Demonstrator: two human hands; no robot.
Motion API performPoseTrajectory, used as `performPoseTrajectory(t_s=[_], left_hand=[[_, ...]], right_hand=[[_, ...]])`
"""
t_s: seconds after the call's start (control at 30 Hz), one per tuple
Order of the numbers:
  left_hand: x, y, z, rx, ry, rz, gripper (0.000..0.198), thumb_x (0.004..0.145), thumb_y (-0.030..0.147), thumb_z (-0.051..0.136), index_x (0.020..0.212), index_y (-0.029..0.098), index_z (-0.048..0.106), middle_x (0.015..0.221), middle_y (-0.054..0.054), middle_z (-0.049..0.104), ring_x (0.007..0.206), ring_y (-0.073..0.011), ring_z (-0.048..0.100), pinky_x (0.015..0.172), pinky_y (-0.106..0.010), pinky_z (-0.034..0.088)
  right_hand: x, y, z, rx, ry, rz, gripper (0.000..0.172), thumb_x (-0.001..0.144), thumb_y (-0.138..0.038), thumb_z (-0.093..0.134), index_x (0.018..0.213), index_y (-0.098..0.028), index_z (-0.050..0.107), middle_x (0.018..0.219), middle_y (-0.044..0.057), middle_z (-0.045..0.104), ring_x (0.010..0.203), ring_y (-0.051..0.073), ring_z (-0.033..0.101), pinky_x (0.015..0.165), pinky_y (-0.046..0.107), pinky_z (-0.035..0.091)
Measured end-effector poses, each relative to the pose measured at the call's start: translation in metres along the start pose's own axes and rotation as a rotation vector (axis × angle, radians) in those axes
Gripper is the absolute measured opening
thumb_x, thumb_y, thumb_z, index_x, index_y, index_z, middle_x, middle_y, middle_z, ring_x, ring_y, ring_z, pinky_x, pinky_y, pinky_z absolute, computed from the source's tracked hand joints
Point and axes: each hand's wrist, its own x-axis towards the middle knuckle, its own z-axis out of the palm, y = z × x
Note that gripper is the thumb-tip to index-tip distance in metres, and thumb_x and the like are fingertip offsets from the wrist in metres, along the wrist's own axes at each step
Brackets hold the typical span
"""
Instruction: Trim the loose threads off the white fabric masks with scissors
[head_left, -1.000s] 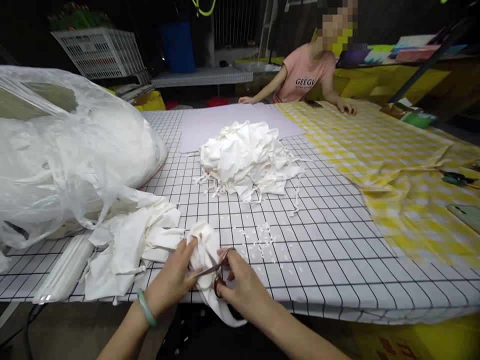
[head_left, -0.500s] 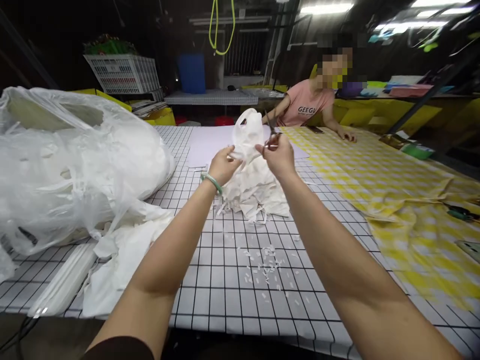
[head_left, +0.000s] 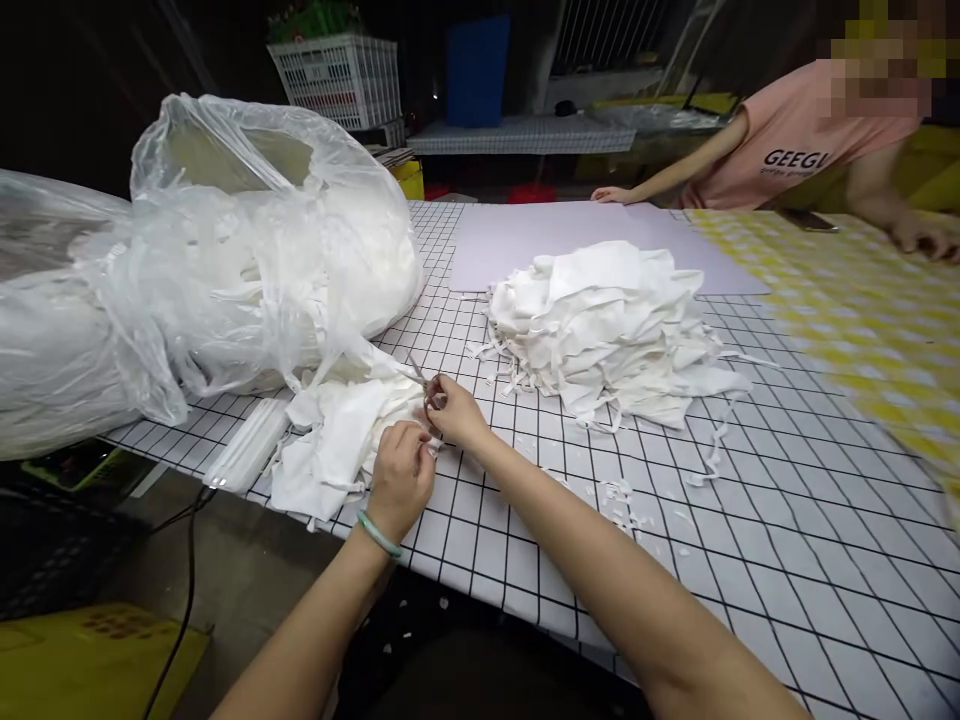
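Observation:
My left hand (head_left: 405, 465), a green bangle at its wrist, has its fingers curled on the right edge of a heap of white cloth pieces (head_left: 330, 450). Just above it my right hand (head_left: 459, 415) grips small scissors (head_left: 429, 388), their blades pointing up and left over the cloth. Its fingertips are close to the same edge. A larger pile of white cloth pieces (head_left: 607, 330) with narrow straps lies to the right, apart from both hands. Small white snippets (head_left: 622, 505) are scattered nearer the front.
A large clear plastic bag (head_left: 262, 270) stuffed with white cloth bulges at left. Beside the heap lies a white strip-like box with a cable (head_left: 251, 445). Pale purple board (head_left: 502, 240) lies behind the pile. Across the checked table (head_left: 540, 590), a person in pink (head_left: 795, 130) rests their hands.
Both hands have moved left and nearer, from above the large pile to the smaller heap. The white strapped piece they held up is out of them. The view has swung left and down.

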Motion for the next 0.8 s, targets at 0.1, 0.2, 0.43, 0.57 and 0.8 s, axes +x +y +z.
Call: performPoseTrajectory(t_s=[0.1, 0.2, 0.43, 0.57, 0.8], left_hand=[[-0.004, -0.012, -0.01, 0.05, 0.024, 0.013, 0.018, 0.088, 0.005, 0.047, 0.095, 0.018, 0.056, 0.092, -0.007, 0.06, 0.092, -0.024, 0.059, 0.085, -0.041, 0.051], [-0.009, -0.013, -0.015, 0.056, 0.043, 0.029, 0.017, 0.091, 0.008, 0.05, 0.103, 0.018, 0.056, 0.101, -0.009, 0.06, 0.103, -0.0254, 0.058, 0.093, -0.043, 0.051], [-0.006, 0.004, 0.002, 0.051, 0.113, 0.131, 0.025, 0.086, 0.006, 0.052, 0.11, 0.016, 0.051, 0.112, -0.014, 0.051, 0.111, -0.0278, 0.053, 0.097, -0.045, 0.05], [0.029, -0.004, 0.009, 0.167, 0.012, 0.105, 0.03, 0.086, 0.005, 0.047, 0.112, 0.013, 0.058, 0.12, -0.017, 0.055, 0.118, -0.0301, 0.051, 0.103, -0.048, 0.045], [0.121, 0.01, -0.006, 0.457, -0.529, 0.14, 0.013, 0.087, 0.016, 0.061, 0.086, 0.015, 0.073, 0.095, -0.013, 0.069, 0.106, -0.0313, 0.061, 0.107, -0.052, 0.039]], right_hand=[[-0.003, -0.004, 0.0, -0.005, -0.004, 0.015, 0.017, 0.068, -0.019, 0.063, 0.07, -0.023, 0.046, 0.068, -0.004, 0.054, 0.066, 0.014, 0.051, 0.067, 0.028, 0.044], [-0.04, -0.002, -0.031, -0.006, 0.025, 0.033, 0.018, 0.07, -0.024, 0.064, 0.072, -0.023, 0.046, 0.073, -0.003, 0.055, 0.07, 0.014, 0.051, 0.069, 0.028, 0.044], [-0.141, 0.011, -0.075, 0.085, 0.008, 0.226, 0.029, 0.075, -0.041, 0.075, 0.083, -0.021, 0.055, 0.09, 0.003, 0.065, 0.082, 0.018, 0.062, 0.079, 0.034, 0.051], [-0.13, 0.014, -0.07, 0.126, 0.189, 0.192, 0.038, 0.073, -0.048, 0.079, 0.087, -0.022, 0.056, 0.1, 0.005, 0.067, 0.084, 0.018, 0.062, 0.081, 0.035, 0.052], [-0.089, -0.003, -0.063, 0.272, 0.293, 0.038, 0.039, 0.07, -0.044, 0.082, 0.089, -0.024, 0.054, 0.11, 0.006, 0.067, 0.09, 0.019, 0.063, 0.084, 0.037, 0.052]])
